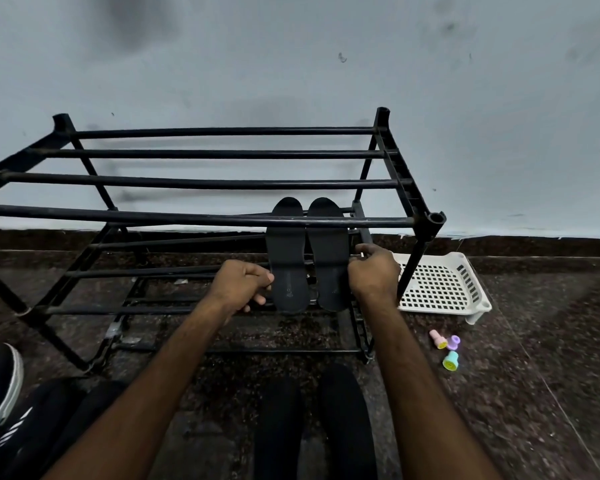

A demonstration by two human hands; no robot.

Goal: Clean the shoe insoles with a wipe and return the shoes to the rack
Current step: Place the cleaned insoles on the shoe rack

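Nearest the body, on the speckled stone floor (pixel 534 375), keeping two black shoes (pixel 278 427) parked side by side, awaiting their liners. Farther out, pinching the left insole (pixel 286 265) with the curled left hand (pixel 243 285) and the right insole (pixel 328 258) with the curled right hand (pixel 373 271), squaring both flat matte pieces across the round bars of the rack (pixel 222 183), probably for drying. Beyond, rightward, leaving the white lattice basket (pixel 444 285) aside.

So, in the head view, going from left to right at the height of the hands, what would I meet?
Left hand → left insole → right insole → right hand → white basket.
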